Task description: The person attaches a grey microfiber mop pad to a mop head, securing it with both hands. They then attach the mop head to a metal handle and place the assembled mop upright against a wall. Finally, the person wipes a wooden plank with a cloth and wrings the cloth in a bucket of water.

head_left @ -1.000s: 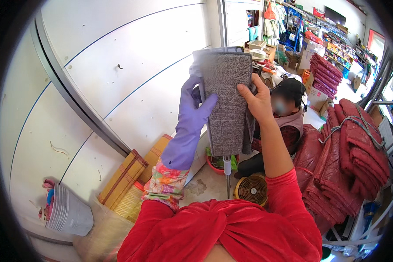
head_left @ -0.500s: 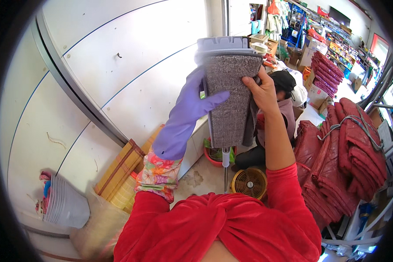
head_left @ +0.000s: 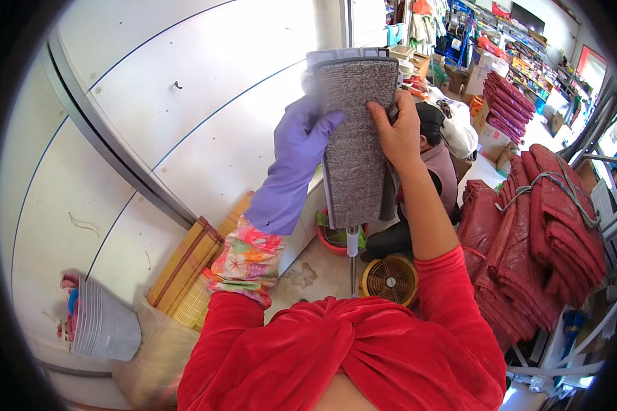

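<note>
A flat mop head with a grey fabric pad (head_left: 356, 151) is held up in front of me, its grey plastic end (head_left: 346, 53) showing above the cloth. My left hand (head_left: 301, 133), in a purple rubber glove with a floral cuff, grips the left edge, thumb on the pad. My bare right hand (head_left: 399, 130) pinches the upper right edge with its thumb on the front; its other fingers are mostly hidden behind. Below the head, the mop's pole (head_left: 352, 250) runs down toward me.
Another person in a dark cap (head_left: 430, 123) crouches just beyond my right arm. A red basin (head_left: 336, 246) and a round yellow fan (head_left: 389, 281) stand on the floor. Dark red bundles (head_left: 528, 240) are stacked at right; grey buckets (head_left: 106, 322) and woven mats (head_left: 195, 264) lean at left.
The mop head has shifted slightly up and left with both hands. Less of its plastic end shows above the pad. My left thumb sits nearer the pad's left edge.
</note>
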